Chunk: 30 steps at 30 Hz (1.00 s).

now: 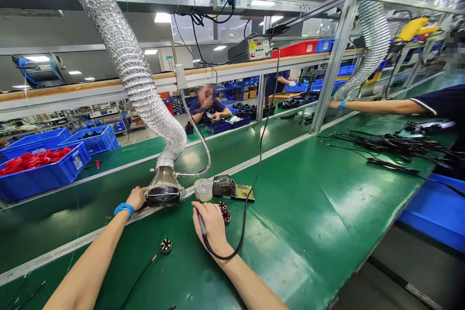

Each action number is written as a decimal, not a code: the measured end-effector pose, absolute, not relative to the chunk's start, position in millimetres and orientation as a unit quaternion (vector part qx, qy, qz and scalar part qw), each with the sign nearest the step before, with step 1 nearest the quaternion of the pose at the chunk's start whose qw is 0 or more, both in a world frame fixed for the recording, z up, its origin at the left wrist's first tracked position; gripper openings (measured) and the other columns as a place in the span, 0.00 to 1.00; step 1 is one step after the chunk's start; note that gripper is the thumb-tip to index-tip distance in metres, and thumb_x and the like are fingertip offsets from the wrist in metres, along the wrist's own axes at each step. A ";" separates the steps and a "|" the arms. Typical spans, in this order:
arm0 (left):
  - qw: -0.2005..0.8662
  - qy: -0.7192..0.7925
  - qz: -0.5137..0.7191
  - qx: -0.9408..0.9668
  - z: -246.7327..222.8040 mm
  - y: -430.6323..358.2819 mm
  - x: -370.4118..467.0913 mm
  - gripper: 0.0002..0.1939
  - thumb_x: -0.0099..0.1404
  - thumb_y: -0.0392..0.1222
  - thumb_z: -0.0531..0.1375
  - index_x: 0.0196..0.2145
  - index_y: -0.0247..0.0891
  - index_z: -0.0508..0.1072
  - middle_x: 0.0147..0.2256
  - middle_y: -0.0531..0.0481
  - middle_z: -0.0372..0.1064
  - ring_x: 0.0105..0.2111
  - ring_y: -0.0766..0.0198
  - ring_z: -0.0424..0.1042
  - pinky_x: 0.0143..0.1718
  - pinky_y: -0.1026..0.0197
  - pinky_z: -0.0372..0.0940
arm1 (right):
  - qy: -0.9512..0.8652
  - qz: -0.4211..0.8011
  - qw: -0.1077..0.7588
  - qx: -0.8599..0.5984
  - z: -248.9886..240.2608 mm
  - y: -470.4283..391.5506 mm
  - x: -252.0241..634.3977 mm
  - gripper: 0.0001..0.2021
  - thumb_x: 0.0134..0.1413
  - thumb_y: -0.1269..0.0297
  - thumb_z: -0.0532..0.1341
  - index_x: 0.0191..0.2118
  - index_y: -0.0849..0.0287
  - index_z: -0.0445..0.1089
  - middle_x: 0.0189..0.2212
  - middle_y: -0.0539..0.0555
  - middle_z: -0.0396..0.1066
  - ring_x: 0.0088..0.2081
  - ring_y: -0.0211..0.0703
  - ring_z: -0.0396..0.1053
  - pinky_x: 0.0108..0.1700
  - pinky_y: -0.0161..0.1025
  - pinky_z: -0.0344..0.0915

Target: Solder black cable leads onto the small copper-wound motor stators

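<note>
My left hand, with a blue wristband, is at the left side of the fume extraction nozzle, its fingers closed and partly hidden behind the rim. My right hand is wrapped round the grey handle of a soldering iron, whose black cord loops up to the right. The iron's tip is hidden. Just beyond that hand are a round tin, an iron stand and small round parts. Nearer me lies another round part beside a black cable.
A silver duct hangs down to the nozzle. Blue bins stand at the left, one with red parts. Black cables lie on the green table near another person's arm. A metal post rises behind.
</note>
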<state>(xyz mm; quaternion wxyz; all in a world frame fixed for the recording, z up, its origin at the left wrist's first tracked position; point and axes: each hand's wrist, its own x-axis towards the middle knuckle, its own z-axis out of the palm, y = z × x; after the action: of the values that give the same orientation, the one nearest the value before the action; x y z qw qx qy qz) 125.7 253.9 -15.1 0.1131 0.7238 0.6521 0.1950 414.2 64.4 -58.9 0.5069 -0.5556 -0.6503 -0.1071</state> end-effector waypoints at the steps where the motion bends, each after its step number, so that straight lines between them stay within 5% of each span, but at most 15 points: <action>1: 0.103 0.653 0.173 0.730 -15.4 252.3 122.2 0.10 0.56 0.37 0.62 0.37 0.36 0.79 0.40 0.38 0.73 0.47 0.41 0.71 0.50 0.49 0.65 | -0.649 -0.106 0.509 -0.555 -59.0 64.4 414.7 0.11 0.65 0.71 0.56 0.47 0.57 0.74 0.32 0.53 0.73 0.34 0.45 0.68 0.43 0.42 0.57; 14: 0.013 0.636 0.133 0.760 19.7 126.5 90.3 0.16 0.69 0.45 0.54 0.47 0.41 0.78 0.42 0.43 0.74 0.44 0.52 0.73 0.49 0.54 0.65 | -0.646 -0.092 0.506 -0.565 -54.0 58.4 421.3 0.11 0.66 0.70 0.55 0.47 0.59 0.74 0.33 0.55 0.75 0.35 0.47 0.70 0.43 0.42 0.58; 20: 0.088 0.521 0.167 0.832 24.5 4.7 170.5 0.12 0.71 0.44 0.55 0.45 0.45 0.78 0.47 0.45 0.72 0.50 0.54 0.69 0.53 0.51 0.66 | -0.653 -0.094 0.497 -0.564 -57.9 54.9 422.1 0.12 0.67 0.69 0.54 0.48 0.60 0.74 0.36 0.57 0.77 0.37 0.47 0.71 0.44 0.43 0.59; 26: 0.064 0.471 0.085 0.875 -24.1 -26.3 271.4 0.10 0.70 0.43 0.60 0.47 0.44 0.77 0.47 0.43 0.69 0.49 0.53 0.68 0.48 0.54 0.69 | -0.653 -0.092 0.501 -0.561 -72.2 48.4 430.7 0.15 0.68 0.64 0.53 0.49 0.61 0.75 0.37 0.58 0.77 0.37 0.48 0.72 0.45 0.43 0.61; 30: 0.009 0.439 0.075 0.895 -34.0 -21.3 288.3 0.27 0.66 0.55 0.63 0.58 0.42 0.70 0.57 0.35 0.63 0.53 0.46 0.66 0.50 0.49 0.68 | -0.650 -0.091 0.506 -0.560 -81.3 48.2 438.4 0.16 0.67 0.61 0.53 0.48 0.62 0.76 0.35 0.58 0.78 0.36 0.48 0.73 0.43 0.43 0.62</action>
<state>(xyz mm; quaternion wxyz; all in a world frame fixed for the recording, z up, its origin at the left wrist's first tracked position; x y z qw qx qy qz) 288.3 -21.3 -34.0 0.0086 0.8951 0.4394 0.0749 438.4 48.2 -81.3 0.5061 -0.5595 -0.6500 -0.0910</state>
